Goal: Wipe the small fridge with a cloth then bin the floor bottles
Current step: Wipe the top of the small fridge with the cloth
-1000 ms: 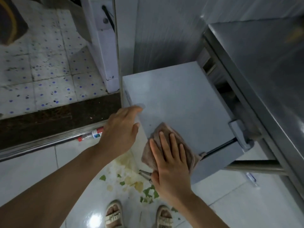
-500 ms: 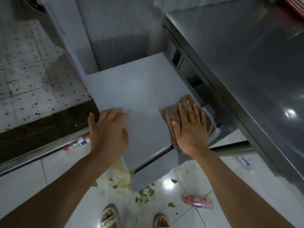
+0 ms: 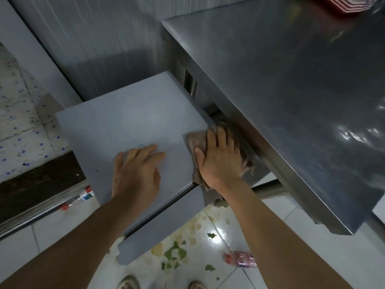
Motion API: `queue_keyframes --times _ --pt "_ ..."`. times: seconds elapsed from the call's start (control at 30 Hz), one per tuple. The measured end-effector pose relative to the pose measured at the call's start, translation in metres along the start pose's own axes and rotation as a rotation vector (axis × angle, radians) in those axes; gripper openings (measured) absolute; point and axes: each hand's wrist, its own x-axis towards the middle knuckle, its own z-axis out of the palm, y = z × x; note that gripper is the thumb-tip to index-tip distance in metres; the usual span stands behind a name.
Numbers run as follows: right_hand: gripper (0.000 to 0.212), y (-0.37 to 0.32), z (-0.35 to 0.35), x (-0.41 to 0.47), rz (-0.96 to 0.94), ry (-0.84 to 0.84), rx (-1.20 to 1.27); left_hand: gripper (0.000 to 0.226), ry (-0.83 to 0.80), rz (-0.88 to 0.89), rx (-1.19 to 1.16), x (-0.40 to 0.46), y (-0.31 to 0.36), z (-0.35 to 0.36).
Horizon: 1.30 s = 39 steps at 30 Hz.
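Observation:
The small grey fridge [image 3: 129,124] stands below me against the wall. My right hand [image 3: 220,159] presses flat on a brownish cloth [image 3: 195,140] at the right edge of the fridge top, fingers straight. My left hand [image 3: 135,172] rests flat on the fridge top near its front edge. A pink plastic bottle [image 3: 239,259] lies on the floor at the lower right, partly behind my right forearm. A clear bottle with a red cap [image 3: 82,196] lies on the floor left of the fridge, beside a metal rail.
A steel table [image 3: 291,101] stands close on the right, overhanging the fridge's side. Green and yellowish scraps [image 3: 177,251] litter the wet white tiles in front of the fridge. My sandalled feet [image 3: 129,282] stand at the bottom edge. A dark threshold [image 3: 37,184] lies at the left.
My right hand has slid the cloth from the near front of the fridge top to its right edge by the steel table. My left hand moved from the left edge onto the top.

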Motion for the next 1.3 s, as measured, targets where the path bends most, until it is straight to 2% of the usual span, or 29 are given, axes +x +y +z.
queue_keyframes --times 0.17,0.27,0.37,0.47,0.6,0.73,0.8,0.9,1.1,1.23,1.3 --pt "0.061 0.012 0.003 -0.050 0.015 0.013 0.041 0.043 0.029 0.024 -0.002 0.001 -0.003 0.001" --pt "0.070 0.016 0.001 -0.036 -0.037 -0.028 0.029 0.043 0.059 0.025 -0.012 0.000 -0.002 0.004" --pt "0.067 0.018 0.000 -0.006 -0.070 -0.053 0.016 0.043 0.064 0.021 0.007 0.000 0.001 0.004" --pt "0.062 0.018 0.002 -0.001 -0.050 -0.025 0.022 0.046 0.029 0.017 0.042 -0.002 0.001 0.001" --pt "0.059 0.034 0.009 -0.043 -0.052 0.045 0.033 0.048 -0.049 0.049 0.054 -0.005 -0.001 -0.005" --pt "0.058 0.056 0.015 -0.080 -0.166 0.049 0.035 0.065 -0.100 0.115 0.226 -0.031 -0.011 -0.013" --pt "0.057 0.059 0.013 -0.073 -0.198 0.071 0.060 0.064 -0.062 0.088 0.210 -0.057 -0.019 -0.016" --pt "0.058 0.049 0.011 -0.049 -0.228 0.080 0.011 0.059 0.007 -0.040 0.138 -0.085 -0.027 -0.016" --pt "0.061 0.031 0.013 -0.001 -0.266 0.063 -0.106 0.053 0.060 -0.170 0.057 -0.097 -0.025 -0.001" --pt "0.069 0.007 0.020 -0.036 -0.235 0.069 -0.030 0.047 0.108 -0.172 0.000 -0.105 -0.026 -0.001" --pt "0.071 -0.020 0.025 -0.069 -0.300 0.011 0.013 0.043 0.138 -0.200 -0.035 -0.113 -0.026 -0.004"
